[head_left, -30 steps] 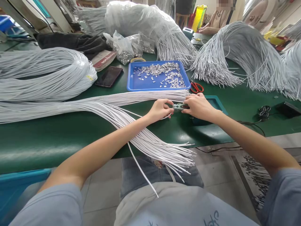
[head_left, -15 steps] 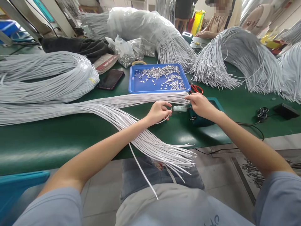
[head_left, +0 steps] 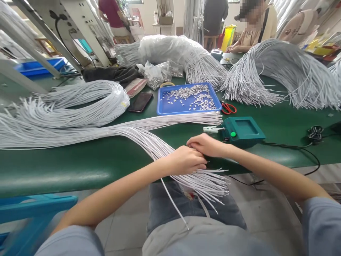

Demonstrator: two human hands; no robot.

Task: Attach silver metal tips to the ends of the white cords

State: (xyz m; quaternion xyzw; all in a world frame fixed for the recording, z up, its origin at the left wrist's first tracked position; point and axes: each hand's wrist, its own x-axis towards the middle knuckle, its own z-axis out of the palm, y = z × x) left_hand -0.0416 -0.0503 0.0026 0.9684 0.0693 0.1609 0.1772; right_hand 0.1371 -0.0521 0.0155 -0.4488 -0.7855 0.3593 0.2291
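Observation:
My left hand (head_left: 185, 160) rests closed on the fanned bundle of white cords (head_left: 165, 151) at the table's near edge. My right hand (head_left: 206, 145) lies right behind it, fingers curled onto the same cords; what the fingertips pinch is hidden. The cord ends (head_left: 213, 183) stick out over my lap. A small green device (head_left: 243, 131) with a pale clip (head_left: 211, 129) at its left side stands just beyond my hands. Behind it a blue tray (head_left: 162, 108) holds several small metal pieces.
Large white cord bundles (head_left: 80, 105) lie left and right (head_left: 279, 74) on the green table (head_left: 80, 163). Red scissors (head_left: 228, 108), a black phone (head_left: 140, 102) and bags of metal parts (head_left: 157, 76) sit near the tray. A black cable (head_left: 314, 133) trails right. A person sits opposite.
Both hands left the pale clip at the green device and came back toward me onto the near cord bundle. The view has tilted up and shifted.

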